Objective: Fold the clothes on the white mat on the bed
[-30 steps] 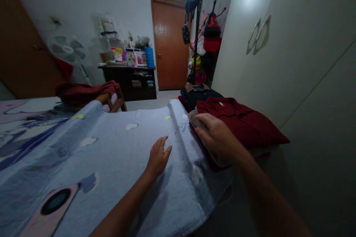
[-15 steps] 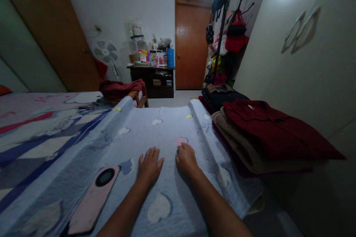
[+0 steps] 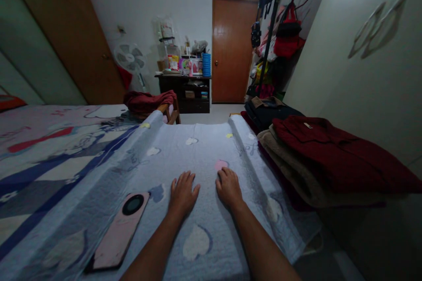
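Note:
My left hand lies palm down on a light blue cloth patterned with hearts, its fingers spread and nothing in it. To its right, my right hand also rests on the cloth, fingers slightly bent, by a pink heart; it holds nothing that I can see. Left of my left forearm, a pink phone with a round black camera ring lies face down on the same cloth. The cloth drapes over raised rails along both sides.
Folded clothes, with a dark red garment on top, are stacked at the right beside a pale wardrobe. A patterned bed adjoins on the left. Reddish cloth hangs over a wooden chair frame. Further back stand a fan and dark cabinet.
The whole view has shifted, so most things appear a little further right. Both hands stay on the cloth in nearly the same places.

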Available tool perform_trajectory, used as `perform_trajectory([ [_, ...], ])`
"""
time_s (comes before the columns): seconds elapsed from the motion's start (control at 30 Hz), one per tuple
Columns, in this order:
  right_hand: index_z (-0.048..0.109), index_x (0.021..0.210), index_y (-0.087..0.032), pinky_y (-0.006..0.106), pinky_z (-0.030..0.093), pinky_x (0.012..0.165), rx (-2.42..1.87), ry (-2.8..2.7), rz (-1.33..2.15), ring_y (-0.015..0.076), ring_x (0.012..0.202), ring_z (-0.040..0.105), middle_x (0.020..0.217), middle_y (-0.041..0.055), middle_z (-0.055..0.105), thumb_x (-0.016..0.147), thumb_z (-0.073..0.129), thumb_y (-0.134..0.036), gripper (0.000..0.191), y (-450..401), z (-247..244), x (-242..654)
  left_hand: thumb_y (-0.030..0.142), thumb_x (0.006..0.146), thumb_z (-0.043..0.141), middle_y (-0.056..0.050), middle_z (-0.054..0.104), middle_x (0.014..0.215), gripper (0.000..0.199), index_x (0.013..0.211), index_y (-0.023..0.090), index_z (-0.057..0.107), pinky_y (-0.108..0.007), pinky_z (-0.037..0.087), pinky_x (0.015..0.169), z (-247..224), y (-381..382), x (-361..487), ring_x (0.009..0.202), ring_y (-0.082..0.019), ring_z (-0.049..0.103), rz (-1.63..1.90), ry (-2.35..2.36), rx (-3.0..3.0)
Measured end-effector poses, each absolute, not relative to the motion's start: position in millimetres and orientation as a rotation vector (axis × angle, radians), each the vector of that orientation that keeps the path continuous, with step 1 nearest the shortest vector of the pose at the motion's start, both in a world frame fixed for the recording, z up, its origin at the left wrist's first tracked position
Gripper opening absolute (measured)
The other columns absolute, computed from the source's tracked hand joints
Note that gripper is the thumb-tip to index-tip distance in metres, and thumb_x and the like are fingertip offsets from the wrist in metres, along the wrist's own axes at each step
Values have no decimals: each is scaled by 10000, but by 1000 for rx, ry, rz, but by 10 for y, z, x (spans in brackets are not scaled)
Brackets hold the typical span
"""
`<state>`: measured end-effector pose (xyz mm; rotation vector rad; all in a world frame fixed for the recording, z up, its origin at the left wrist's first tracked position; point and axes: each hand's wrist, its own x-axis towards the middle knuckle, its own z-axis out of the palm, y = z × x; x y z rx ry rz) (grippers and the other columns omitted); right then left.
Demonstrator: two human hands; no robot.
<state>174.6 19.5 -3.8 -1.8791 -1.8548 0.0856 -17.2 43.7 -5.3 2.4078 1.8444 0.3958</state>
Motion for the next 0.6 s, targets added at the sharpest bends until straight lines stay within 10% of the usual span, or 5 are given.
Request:
perform_trajectory([
  [0.6,611,1151,-190,394,301,1088,-1853,-1842,143,236,1259,449,1335,115,536,856,539,-242,308,211,-93,1799,369,923,436,-113,454,1478,459,1344,204,517,-488,216,1144,-21,432,-178,1388,-246,352,417,1831,2384],
])
